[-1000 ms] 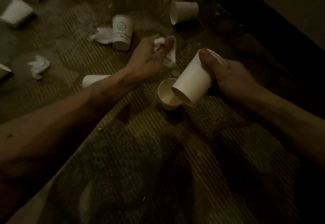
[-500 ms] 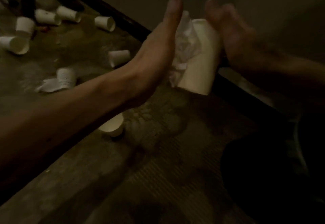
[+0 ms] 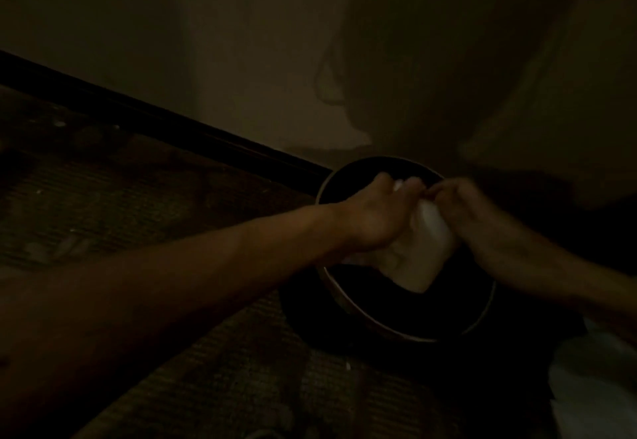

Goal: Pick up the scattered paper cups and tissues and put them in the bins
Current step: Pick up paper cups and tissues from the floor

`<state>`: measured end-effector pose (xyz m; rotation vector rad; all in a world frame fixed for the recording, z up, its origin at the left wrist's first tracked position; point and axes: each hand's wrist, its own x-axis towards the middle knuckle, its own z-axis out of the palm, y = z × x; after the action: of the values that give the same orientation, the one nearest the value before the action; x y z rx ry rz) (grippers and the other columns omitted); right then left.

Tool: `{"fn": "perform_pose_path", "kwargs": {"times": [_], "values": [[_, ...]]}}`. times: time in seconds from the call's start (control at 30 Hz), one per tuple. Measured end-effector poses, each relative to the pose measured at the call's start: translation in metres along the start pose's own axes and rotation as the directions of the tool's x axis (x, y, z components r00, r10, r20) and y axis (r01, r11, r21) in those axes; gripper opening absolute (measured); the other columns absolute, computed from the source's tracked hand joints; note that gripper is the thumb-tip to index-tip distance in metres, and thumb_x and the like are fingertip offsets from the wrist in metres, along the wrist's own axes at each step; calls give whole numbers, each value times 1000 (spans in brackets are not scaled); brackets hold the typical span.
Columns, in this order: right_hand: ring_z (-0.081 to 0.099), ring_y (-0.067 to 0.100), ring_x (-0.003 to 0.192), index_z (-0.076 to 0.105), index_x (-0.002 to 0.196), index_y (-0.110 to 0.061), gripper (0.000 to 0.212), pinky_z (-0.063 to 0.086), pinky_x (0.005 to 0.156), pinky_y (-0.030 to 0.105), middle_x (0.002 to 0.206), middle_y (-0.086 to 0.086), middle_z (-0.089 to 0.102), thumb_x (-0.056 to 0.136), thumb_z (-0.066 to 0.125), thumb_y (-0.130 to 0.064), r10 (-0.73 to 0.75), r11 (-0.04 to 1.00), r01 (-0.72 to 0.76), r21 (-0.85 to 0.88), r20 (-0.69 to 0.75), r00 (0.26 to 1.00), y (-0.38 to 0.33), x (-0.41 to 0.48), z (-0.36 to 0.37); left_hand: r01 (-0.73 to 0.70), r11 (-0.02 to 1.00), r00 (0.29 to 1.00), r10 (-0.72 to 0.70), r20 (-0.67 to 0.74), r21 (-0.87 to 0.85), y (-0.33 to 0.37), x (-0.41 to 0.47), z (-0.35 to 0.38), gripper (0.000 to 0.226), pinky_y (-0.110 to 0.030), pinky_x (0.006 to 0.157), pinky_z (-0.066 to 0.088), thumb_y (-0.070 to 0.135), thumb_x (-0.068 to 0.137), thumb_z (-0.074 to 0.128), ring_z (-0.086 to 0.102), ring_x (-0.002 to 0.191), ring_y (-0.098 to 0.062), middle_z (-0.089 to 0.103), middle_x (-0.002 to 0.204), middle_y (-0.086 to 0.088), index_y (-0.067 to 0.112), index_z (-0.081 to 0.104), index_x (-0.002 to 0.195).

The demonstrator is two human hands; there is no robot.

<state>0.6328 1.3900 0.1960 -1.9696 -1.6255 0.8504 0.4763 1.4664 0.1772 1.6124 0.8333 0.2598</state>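
A paper cup [image 3: 425,249] is held between both hands directly above the open mouth of a round dark bin [image 3: 344,302]. The cup is tilted, with its far end hidden among the fingers and its near end pointing down and towards the viewer, just inside the bin's pale rim. The cup is not seen to touch the bin.

The left hand [image 3: 374,212] is laid against the left side of the cup, with its fingers bent over the far end, so the cup is gripped from that side. A small white patch [image 3: 398,185] is seen between the thumb and the fingers of this hand; whether it is tissue or part of the cup cannot be told, as the picture is dark and blurred. The right hand [image 3: 477,212] is wrapped round the right side of the cup, with its fingers curled towards the far end, where the fingertips of both hands nearly meet.

The bin is set on a ribbed carpet [image 3: 144,218], close to a dark baseboard [image 3: 206,143] that runs from far left to the bin's far-left rim. A plain wall [image 3: 241,59] is seen beyond it. A pale object [image 3: 593,390] lies at the near right, just beside the bin; what it is cannot be told.
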Motion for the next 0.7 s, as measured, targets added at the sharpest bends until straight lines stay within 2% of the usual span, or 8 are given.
{"fn": "perform_pose_path", "kwargs": {"times": [0.07,0.13,0.2,0.3,0.4,0.47,0.6,0.7], "values": [[57,-4,103,48,106,-47,46,41,83,14,108,-16,59,77,32,-78,76,996,-69,-56,118,990,8,-1,10,125,992,987,-127,103,22,-10,6,3,41,-44,99,50,32,106,36,60,111,-30,58,126,-18,4,55,129],[53,-10,104,44,116,-38,60,40,85,8,116,-11,57,71,28,-75,100,986,-62,-157,248,964,10,-4,19,211,974,967,-221,127,88,-15,10,3,41,-34,84,52,33,105,40,62,99,-24,63,118,-15,4,57,129],[58,1,105,46,120,-33,53,45,93,23,117,-5,60,82,28,-65,113,976,-59,-207,260,959,2,0,20,123,950,980,-162,118,286,-11,7,1,38,-30,78,48,29,106,41,62,108,-27,63,123,-16,4,57,129],[59,11,106,57,119,-23,33,44,96,37,113,-1,63,100,35,-40,22,976,15,-217,167,986,-12,8,14,50,928,995,-79,63,368,-1,-2,-19,33,-26,84,45,25,104,45,59,117,-26,62,129,-13,7,61,127],[59,-2,95,62,104,-31,21,45,84,25,101,-13,65,98,43,-37,-116,980,124,-156,65,991,-37,11,19,48,921,997,-20,-77,386,13,-25,-55,25,-24,67,50,27,102,49,68,89,-22,69,102,-10,11,68,105],[58,-8,94,61,95,-36,12,43,78,11,96,-20,64,92,50,-37,-222,971,222,-89,9,975,-61,12,32,16,886,985,67,-162,463,20,-48,-85,26,-13,52,44,31,100,51,61,66,-9,66,83,-1,14,68,90],[55,-13,93,56,92,-42,10,40,72,1,94,-22,62,83,56,-47,-369,929,368,28,19,929,-107,9,82,119,719,959,95,-267,684,19,-111,-137,30,-13,42,34,48,94,52,58,57,-1,57,64,9,30,57,71],[55,-6,91,55,102,-39,16,44,69,9,94,-18,57,87,61,-43,-479,878,474,74,91,873,-135,10,133,222,644,946,41,-322,732,3,-159,-159,35,-17,45,40,58,83,46,59,60,5,63,66,12,29,59,68]]}}
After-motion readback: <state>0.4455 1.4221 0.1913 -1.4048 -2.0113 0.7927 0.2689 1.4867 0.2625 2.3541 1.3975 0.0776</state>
